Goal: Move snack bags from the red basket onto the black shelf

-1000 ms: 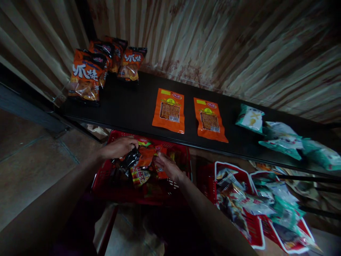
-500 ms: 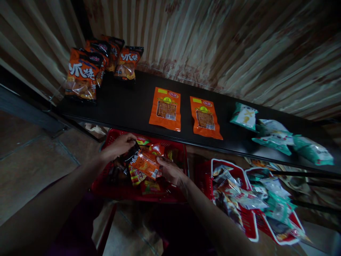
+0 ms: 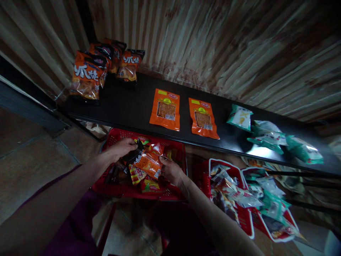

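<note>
An orange-and-black snack bag with white lettering is stretched between my two hands, over a red basket. My left hand is closed on its black end. At the opposite end, my right hand grips the orange edge with the thumb on top. Under the bag, the basket holds other packets, among them a red-and-yellow packet and a green-and-red packet. Parts of these are covered by the held bag and my hands.
Above the basket runs a black shelf. On it are several orange-and-black snack bags, two flat orange packets and green-and-white bags. To the right, red baskets with white rims hold more bags. Ribbed curtain hangs behind.
The camera view has shifted slightly. Both hands keep hold of the snack bag, which is tilted a little differently, with its black end raised and more visible.
</note>
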A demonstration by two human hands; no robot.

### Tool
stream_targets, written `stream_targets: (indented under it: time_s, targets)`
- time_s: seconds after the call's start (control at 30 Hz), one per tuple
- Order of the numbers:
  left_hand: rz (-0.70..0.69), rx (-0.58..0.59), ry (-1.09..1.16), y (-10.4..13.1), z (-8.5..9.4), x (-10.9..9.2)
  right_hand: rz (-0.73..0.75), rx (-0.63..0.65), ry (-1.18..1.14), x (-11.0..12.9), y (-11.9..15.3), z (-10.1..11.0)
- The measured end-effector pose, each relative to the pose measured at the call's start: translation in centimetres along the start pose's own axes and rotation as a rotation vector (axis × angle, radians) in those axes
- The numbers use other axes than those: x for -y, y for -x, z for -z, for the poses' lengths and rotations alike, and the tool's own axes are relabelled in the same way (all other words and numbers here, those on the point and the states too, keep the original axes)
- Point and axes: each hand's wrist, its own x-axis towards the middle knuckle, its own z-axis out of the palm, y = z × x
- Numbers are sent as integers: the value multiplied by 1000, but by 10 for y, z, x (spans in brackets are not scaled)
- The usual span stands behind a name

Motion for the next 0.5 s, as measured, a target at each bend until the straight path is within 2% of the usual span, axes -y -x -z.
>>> stream_targets:
  time_s: [0.27,0.4,0.5]
  targets:
    - [-50,-237,2,5,-1,3,34,3,-59,0,5,2]
    - [-79,-308,-18,5,2,4,49,18,-42,1,9,-4]
    - [-90,-336,-34,5,8,6,4,71,9,-1,14,-9]
